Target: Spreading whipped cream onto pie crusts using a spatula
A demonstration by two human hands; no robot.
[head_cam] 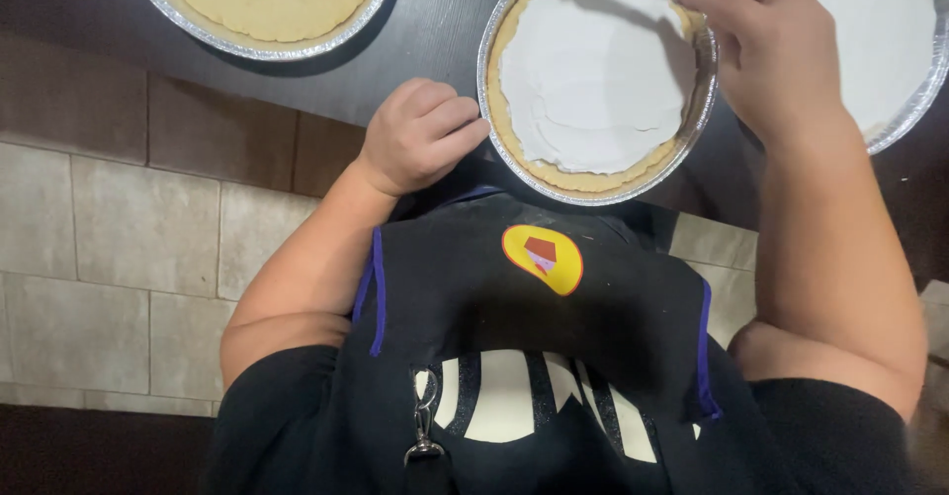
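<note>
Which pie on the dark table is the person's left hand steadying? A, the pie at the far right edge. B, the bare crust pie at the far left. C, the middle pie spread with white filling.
C: the left hand rests curled against the foil rim of the middle pie, whose crust is covered in white filling.

The person's left hand (pixel 420 134) is curled into a loose fist, knuckles up, its forearm bare and bent at the elbow. The right hand (pixel 776 45) is raised with fingers pinched together in a closed grip, its bare forearm stretched forward.
</note>
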